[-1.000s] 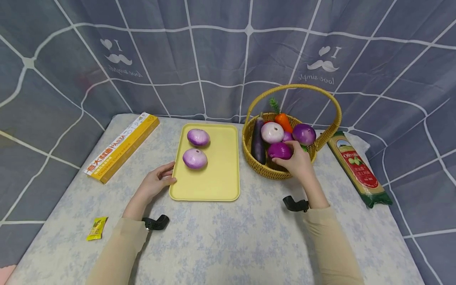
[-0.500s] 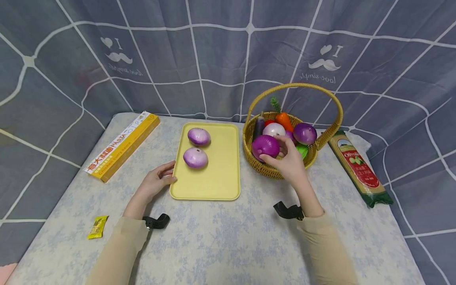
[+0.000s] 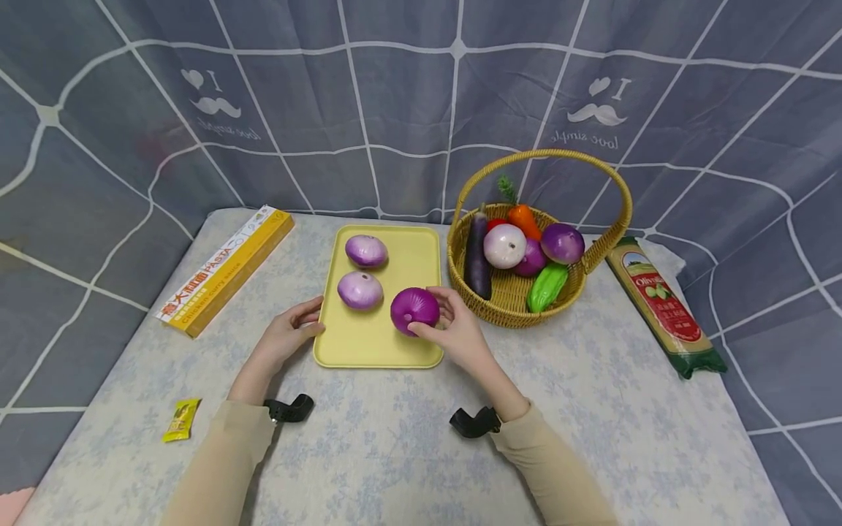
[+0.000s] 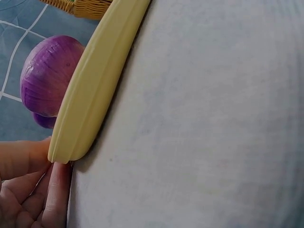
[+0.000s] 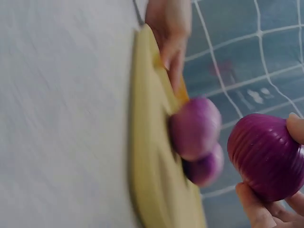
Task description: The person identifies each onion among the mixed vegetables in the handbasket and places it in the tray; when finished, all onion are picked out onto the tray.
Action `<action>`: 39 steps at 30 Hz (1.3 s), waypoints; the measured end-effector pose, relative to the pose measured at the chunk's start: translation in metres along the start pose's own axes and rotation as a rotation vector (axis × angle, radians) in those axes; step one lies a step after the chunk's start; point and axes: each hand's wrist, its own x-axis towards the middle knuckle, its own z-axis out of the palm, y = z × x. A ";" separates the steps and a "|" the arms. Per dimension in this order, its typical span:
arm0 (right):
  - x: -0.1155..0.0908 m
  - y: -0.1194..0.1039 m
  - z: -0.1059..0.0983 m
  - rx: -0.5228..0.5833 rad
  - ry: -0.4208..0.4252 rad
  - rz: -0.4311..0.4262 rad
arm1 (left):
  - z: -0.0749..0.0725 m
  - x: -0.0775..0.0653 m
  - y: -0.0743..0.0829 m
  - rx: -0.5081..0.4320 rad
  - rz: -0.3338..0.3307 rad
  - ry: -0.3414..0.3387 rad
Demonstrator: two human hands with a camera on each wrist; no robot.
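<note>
1. The dark onion (image 3: 412, 305) is gripped by the right hand (image 3: 461, 333) above the tray (image 3: 375, 351), right of two pale onions (image 3: 359, 291).
2. The tray's left edge is touched by the left hand (image 3: 286, 337), fingers relaxed.

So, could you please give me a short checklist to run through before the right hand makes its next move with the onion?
1. Right hand holding the red onion between thumb and fingers: ok.
2. Red onion raised off the yellow tray: ok, the right wrist view shows it held up.
3. Red onion apart from the near paler onion and the far paler onion: ok, both lie to its left.
4. Left hand touching the tray's left edge: ok.
5. Left hand's hold firm enough to steady the tray: cannot tell.
6. Right hand clear of the wicker basket: cannot tell, they look close.
</note>
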 end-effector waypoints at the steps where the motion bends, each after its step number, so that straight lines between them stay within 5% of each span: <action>1: 0.000 0.002 0.005 0.012 -0.009 0.012 | 0.000 0.000 0.000 -0.002 -0.003 0.002; 10: 0.001 0.011 0.040 0.025 -0.113 0.070 | 0.000 0.000 0.001 0.003 0.011 -0.001; 19: 0.005 0.011 0.065 -0.085 -0.128 0.113 | -0.001 0.001 0.001 0.010 0.018 0.000; 39: 0.006 0.012 0.069 -0.154 -0.173 0.102 | 0.000 0.000 -0.001 0.015 -0.003 0.003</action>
